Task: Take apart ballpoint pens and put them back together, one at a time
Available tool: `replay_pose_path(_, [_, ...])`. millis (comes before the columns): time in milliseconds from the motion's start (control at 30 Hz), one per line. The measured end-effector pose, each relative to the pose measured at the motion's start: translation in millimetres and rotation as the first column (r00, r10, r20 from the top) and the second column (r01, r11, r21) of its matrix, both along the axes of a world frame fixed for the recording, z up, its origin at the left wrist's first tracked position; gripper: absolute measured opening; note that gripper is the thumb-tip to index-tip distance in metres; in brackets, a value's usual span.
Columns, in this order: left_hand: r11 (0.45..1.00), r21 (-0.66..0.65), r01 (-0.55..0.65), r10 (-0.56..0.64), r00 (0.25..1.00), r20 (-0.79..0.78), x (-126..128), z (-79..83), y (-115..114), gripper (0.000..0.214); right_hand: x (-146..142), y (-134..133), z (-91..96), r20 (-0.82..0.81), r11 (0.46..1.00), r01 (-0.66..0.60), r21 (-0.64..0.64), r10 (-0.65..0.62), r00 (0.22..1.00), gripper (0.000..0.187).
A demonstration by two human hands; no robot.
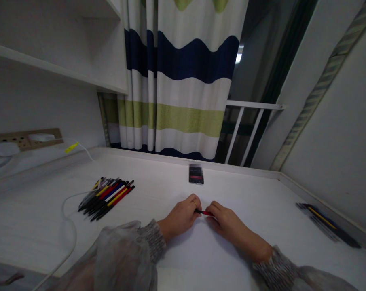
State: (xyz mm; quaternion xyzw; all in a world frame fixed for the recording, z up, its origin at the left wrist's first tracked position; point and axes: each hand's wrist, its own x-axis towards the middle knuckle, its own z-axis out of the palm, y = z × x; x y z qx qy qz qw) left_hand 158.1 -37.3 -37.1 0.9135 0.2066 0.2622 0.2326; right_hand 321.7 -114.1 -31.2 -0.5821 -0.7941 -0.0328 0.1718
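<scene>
My left hand [180,216] and my right hand [228,222] rest on the white desk [261,198], fingertips meeting at the middle. Between them they pinch a small red and black pen [203,212], each hand closed on one end. A bundle of several pens [107,197] in black, red, yellow and blue lies to the left of my left hand. A small dark phone-like object [196,174] lies flat just beyond my hands.
A white cable [68,226] loops across the desk's left part from a wall socket strip [22,140]. More pens [325,221] lie at the right edge by the wall. A striped curtain [183,81] and a white rail [252,107] stand behind.
</scene>
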Motion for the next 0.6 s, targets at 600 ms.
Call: replay_pose_path(600, [0.999,0.014,-0.042,0.042,0.999,0.006,-0.7,1.7,-0.2,0.010,-3.1,-0.8,-0.7,0.031,0.997,0.071,-0.018,-0.070,0.997,0.014])
